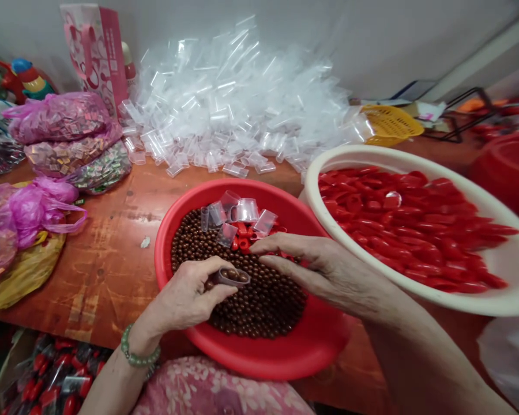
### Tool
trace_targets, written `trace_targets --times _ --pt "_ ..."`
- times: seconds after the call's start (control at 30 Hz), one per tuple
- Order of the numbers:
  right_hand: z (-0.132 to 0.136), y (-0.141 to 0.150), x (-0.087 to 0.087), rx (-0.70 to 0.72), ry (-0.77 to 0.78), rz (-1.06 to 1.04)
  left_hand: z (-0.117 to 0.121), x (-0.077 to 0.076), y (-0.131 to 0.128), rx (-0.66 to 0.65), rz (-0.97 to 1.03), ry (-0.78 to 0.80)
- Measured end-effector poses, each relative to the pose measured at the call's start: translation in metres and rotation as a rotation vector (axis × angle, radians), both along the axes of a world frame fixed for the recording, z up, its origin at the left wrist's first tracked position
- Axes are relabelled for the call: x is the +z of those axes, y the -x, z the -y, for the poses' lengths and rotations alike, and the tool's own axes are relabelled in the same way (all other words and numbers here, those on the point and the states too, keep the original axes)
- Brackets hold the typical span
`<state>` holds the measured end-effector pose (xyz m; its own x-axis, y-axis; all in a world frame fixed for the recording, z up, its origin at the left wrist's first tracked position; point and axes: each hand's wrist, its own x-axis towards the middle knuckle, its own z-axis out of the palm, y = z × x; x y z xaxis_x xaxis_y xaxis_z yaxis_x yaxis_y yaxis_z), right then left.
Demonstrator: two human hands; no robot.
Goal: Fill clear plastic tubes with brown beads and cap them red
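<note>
A red basin point(259, 357) in front of me holds many small brown balls point(263, 300), several clear plastic tubes point(237, 213) and a few red caps point(242, 236). My left hand point(185, 297) is closed round a clear tube point(233, 277) with brown balls in it, held sideways over the heap. My right hand point(315, 262) reaches across the basin with its fingers stretched flat, the fingertips touching the balls beside the red caps.
A white basin point(501, 288) full of red capped pieces stands at the right. A big heap of clear tubes point(237, 98) lies at the back of the wooden table point(112, 253). Pink bags point(60, 121) of small items lie left, a yellow basket point(391, 124) back right.
</note>
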<state>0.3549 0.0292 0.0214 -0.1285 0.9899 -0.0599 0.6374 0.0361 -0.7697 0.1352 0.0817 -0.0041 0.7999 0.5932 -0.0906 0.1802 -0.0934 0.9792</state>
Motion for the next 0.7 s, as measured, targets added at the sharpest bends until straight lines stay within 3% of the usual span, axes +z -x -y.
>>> trace_targets --times 0.13,0.3,0.7 --pt "-0.007 -0.009 -0.015 -0.028 0.000 0.163 0.001 0.001 -0.001 -0.040 -0.058 -0.066" --pt "-0.023 -0.008 -0.034 0.116 0.009 0.602 0.000 -0.002 -0.003 0.035 -0.065 -0.069" --pt "-0.052 0.020 -0.060 0.294 -0.030 0.937 -0.002 -0.007 0.001 0.140 -0.023 0.072"
